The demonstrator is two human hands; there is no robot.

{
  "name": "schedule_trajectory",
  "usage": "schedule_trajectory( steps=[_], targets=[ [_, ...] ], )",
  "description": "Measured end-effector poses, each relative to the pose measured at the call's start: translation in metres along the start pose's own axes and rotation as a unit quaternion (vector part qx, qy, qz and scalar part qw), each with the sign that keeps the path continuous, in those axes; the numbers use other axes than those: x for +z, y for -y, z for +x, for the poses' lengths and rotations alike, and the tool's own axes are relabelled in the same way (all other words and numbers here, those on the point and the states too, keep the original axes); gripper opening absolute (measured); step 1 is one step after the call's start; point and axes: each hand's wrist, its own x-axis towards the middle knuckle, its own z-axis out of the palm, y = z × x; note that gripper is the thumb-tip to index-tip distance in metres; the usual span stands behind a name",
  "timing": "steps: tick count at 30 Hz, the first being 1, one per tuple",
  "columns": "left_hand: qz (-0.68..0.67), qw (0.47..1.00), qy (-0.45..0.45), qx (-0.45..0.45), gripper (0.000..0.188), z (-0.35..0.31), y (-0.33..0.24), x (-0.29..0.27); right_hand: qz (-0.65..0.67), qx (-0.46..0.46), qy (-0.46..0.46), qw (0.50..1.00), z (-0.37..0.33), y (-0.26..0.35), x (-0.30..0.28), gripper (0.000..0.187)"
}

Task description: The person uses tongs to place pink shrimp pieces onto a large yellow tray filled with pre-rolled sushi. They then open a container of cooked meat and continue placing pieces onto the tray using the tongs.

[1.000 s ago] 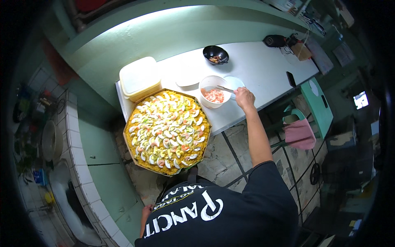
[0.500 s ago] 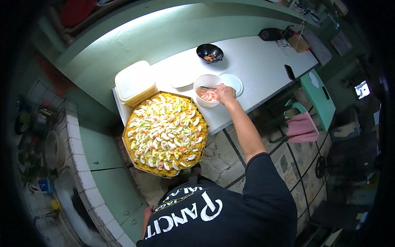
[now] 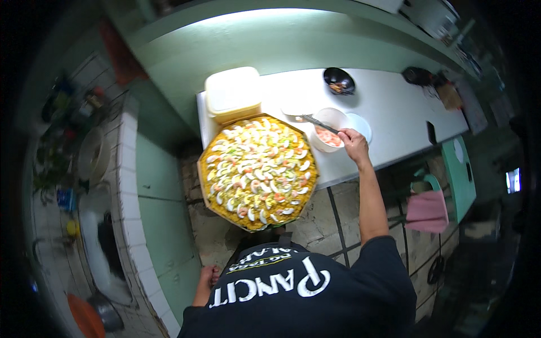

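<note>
My right hand is closed around a slim grey metal utensil, whose exact kind I cannot make out. The utensil lies slantwise over a round white tub with pink peeled shrimp inside. Its far tip reaches past the tub's left rim. To the left is a large eight-sided tray of yellow noodles, topped with egg slices, shrimp and green bits. Low at my left side, my left hand hangs with its fingers curled, and nothing shows in it.
Behind the tray, a lidded yellowish container stands on the white table. A black bowl with brown food sits farther back. A pale lid lies beside the tub, and a phone near the right edge. Left is a tiled sink.
My right hand has lifted the utensil out of the tub, its tip now above the rim and pointing left. The whole view has shifted, so the table and tray sit farther right.
</note>
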Motion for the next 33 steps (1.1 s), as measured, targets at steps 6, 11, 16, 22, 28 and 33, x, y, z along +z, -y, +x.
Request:
schedule_trajectory(
  steps=[6,11,16,22,28,33],
  targets=[
    [-0.185,0.982,0.001,-0.037,0.033,-0.026,-0.062,0.007,-0.015,-0.155,0.073,0.985,-0.027,0.093,0.129,0.021],
    [-0.151,0.988,-0.009,-0.027,0.034,-0.034,-0.051,0.009,-0.054,-0.163,0.114,0.978,-0.034,0.126,0.175,0.024],
    [0.001,1.0,0.008,0.005,0.03,-0.04,-0.001,0.008,-0.113,-0.172,0.128,0.97,-0.032,0.134,0.178,0.024],
    [0.015,1.0,0.015,-0.002,0.03,-0.038,0.017,0.011,-0.073,-0.226,0.159,0.958,-0.052,0.15,0.17,0.027],
    [-0.05,0.998,0.005,-0.024,0.031,-0.034,-0.002,0.007,-0.137,-0.265,0.159,0.941,-0.058,0.161,0.184,0.024],
    [-0.055,0.998,0.004,-0.029,0.032,-0.038,0.001,0.006,-0.057,-0.24,0.162,0.955,-0.061,0.161,0.17,0.022]
  ],
)
